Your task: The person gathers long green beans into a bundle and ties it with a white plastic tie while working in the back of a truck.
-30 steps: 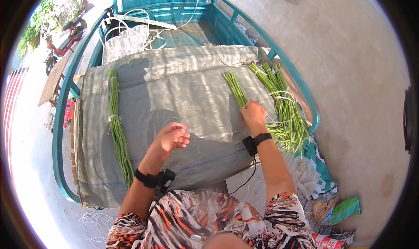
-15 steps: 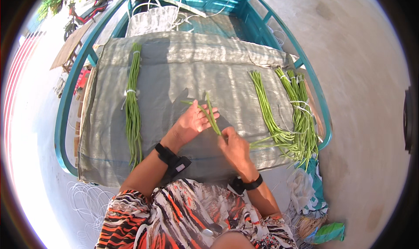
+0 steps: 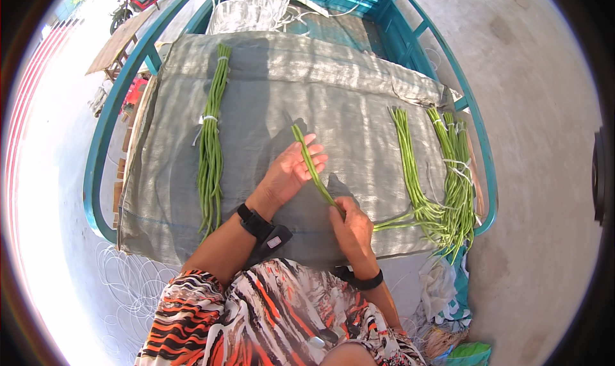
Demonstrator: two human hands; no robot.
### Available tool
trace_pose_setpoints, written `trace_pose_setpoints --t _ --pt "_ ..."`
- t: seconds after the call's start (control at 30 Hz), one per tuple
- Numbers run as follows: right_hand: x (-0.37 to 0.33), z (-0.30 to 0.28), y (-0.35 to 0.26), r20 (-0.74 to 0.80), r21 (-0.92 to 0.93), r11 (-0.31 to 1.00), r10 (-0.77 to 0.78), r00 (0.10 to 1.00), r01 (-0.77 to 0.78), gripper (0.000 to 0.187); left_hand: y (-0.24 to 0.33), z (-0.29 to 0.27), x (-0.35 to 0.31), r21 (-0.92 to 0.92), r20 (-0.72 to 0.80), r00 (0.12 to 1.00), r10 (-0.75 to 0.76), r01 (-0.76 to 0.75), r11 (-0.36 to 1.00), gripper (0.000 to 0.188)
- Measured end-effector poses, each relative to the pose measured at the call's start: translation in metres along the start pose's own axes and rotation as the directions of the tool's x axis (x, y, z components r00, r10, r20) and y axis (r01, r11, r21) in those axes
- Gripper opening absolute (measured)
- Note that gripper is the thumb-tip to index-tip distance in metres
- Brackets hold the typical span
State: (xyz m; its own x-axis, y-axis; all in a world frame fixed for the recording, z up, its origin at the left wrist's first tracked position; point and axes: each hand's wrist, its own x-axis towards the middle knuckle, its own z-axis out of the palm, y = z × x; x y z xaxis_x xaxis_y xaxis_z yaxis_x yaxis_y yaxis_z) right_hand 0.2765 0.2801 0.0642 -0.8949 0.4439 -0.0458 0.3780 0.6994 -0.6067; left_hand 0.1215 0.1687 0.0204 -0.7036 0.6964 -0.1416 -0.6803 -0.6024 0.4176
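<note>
A few green long beans (image 3: 311, 164) slant between my hands over the grey woven sheet (image 3: 269, 97). My right hand (image 3: 353, 230) is closed around their lower end. My left hand (image 3: 288, 174) is palm up with fingers stretched out, and the beans lie across them without a closed grip. To the right of my right hand lies a loose group of long beans (image 3: 405, 154), with stems trailing back toward that hand. Beside it are tied bundles of long beans (image 3: 458, 174) with white ties. Another tied long bean bundle (image 3: 211, 135) lies left of my left hand.
A teal metal cart frame (image 3: 102, 167) borders the sheet. White woven baskets (image 3: 246, 15) stand in the cart beyond it. Crumpled bags (image 3: 439, 286) lie below the right corner, and loose white cord (image 3: 131, 289) lies at lower left. A wooden table (image 3: 118, 42) stands far left.
The bean tips, spread apart before, now lie together across my left fingers. My left thumb has moved away from them. The whole view has shifted slightly.
</note>
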Motion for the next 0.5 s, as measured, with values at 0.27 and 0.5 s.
trace_pose_setpoints --t 0.27,0.5 --pt "-0.001 -0.001 0.005 -0.023 -0.032 0.999 -0.034 0.999 0.033 0.019 -0.002 -0.007 0.002 -0.059 0.099 0.995 -0.008 0.014 0.998 0.023" --pt "-0.012 -0.061 0.026 -0.031 -0.165 0.986 -0.032 0.999 0.027 0.023 0.005 -0.013 0.002 -0.07 -0.038 0.998 0.059 -0.062 0.996 0.023"
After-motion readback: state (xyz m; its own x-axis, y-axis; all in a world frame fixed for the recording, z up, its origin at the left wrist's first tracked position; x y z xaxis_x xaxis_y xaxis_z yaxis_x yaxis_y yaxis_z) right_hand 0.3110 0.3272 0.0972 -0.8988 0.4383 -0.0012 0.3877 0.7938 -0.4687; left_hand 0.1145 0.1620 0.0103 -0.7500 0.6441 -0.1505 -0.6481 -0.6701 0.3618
